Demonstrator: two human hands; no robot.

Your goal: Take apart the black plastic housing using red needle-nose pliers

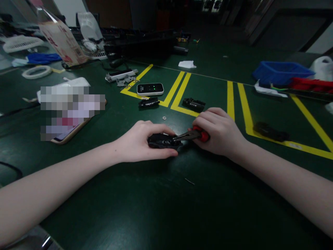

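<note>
My left hand (142,140) holds a black plastic part (161,141) low over the green table, thumb along its near side and fingers along its far side. My right hand (221,133) is wrapped round the red handles of needle-nose pliers (189,135). The plier tips touch the top of the black part near its right end; whether they grip anything small is too fine to tell. Beyond my hands lie a small metal ring (164,118) and two similar black parts, one on the left (148,102) and one on the right (194,104). A thin pin (189,181) lies nearer me.
A white device with green lights (150,89) sits beyond the parts. On the left are a phone (78,121), tape roll (37,72), bottle (61,38) and white fan (90,29). To the right are another black part (270,131) and a blue bin (282,73).
</note>
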